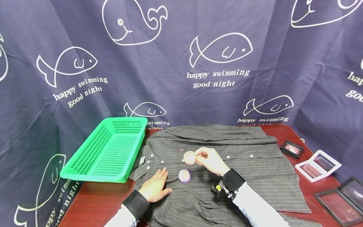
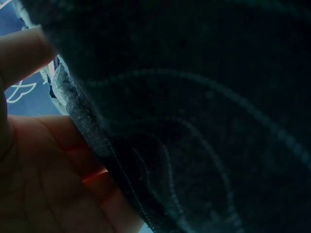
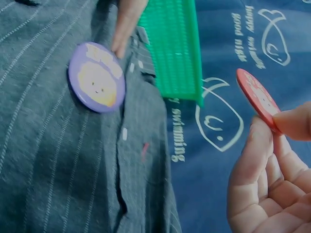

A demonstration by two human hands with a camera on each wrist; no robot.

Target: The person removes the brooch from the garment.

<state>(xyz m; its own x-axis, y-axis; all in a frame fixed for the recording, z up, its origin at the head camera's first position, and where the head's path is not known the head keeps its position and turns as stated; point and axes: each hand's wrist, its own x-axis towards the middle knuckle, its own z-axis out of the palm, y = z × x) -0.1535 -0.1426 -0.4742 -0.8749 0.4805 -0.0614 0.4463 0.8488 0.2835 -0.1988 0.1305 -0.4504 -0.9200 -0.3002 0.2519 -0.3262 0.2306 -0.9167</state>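
Thumb and fingertips of my right hand (image 1: 210, 160) pinch a round red badge (image 3: 258, 100) by its edge, above the shirt. In the head view this badge (image 1: 189, 157) shows a pale side. A purple badge (image 1: 184, 175) with a smiling yellow figure lies on the front of the dark grey pinstriped shirt (image 1: 263, 176). My left hand (image 1: 155, 186) rests on the shirt near the collar, fingers straight and thumb apart. The left wrist view shows its palm (image 2: 43, 170) beside dark striped cloth.
A green perforated basket (image 1: 96, 175) stands left of the collar. To the right of the shirt are a small black case (image 1: 292, 149), an open white case (image 1: 317, 167) and a larger open dark case (image 1: 340, 201). A printed blue curtain (image 1: 175, 78) hangs behind the red-brown table (image 1: 93, 201).
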